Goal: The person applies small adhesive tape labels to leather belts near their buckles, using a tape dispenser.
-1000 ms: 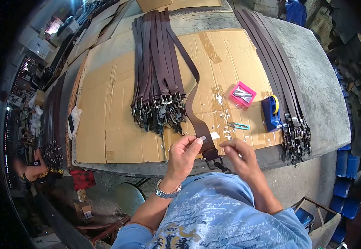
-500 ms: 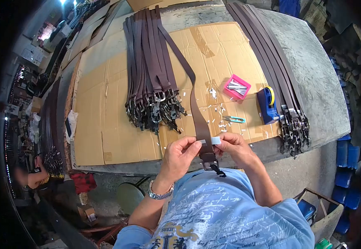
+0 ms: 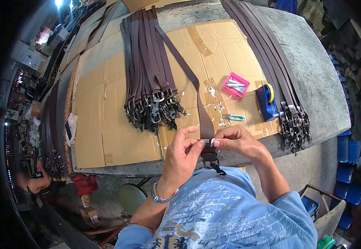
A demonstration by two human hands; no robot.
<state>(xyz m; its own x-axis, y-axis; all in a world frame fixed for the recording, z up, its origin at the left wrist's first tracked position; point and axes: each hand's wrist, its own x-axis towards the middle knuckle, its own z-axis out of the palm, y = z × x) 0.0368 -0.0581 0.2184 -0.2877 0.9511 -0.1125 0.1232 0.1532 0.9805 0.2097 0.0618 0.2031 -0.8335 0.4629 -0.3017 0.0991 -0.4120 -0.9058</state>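
A dark brown belt (image 3: 205,121) runs from the table toward my body, its buckle (image 3: 210,161) hanging over the near edge with a black piece on it. Across the strap above the buckle lies a small white label strip (image 3: 207,141). My left hand (image 3: 183,151) is closed on the strap's left edge, the thumb at the label and the index finger raised. My right hand (image 3: 240,143) pinches the label's right end between thumb and index finger, at the strap's right edge.
Brown belts with buckles (image 3: 149,62) lie piled on the cardboard (image 3: 101,137); more belts (image 3: 271,62) lie to the right. Nearby are a pink box (image 3: 235,86) of strips, teal thread snips (image 3: 233,117), a blue tape dispenser (image 3: 267,103) and paper scraps. Another person (image 3: 37,180) is far left.
The label's right end, held out beside the strap before, now lies closer against it. My right hand has moved slightly left; my left index finger has lifted.
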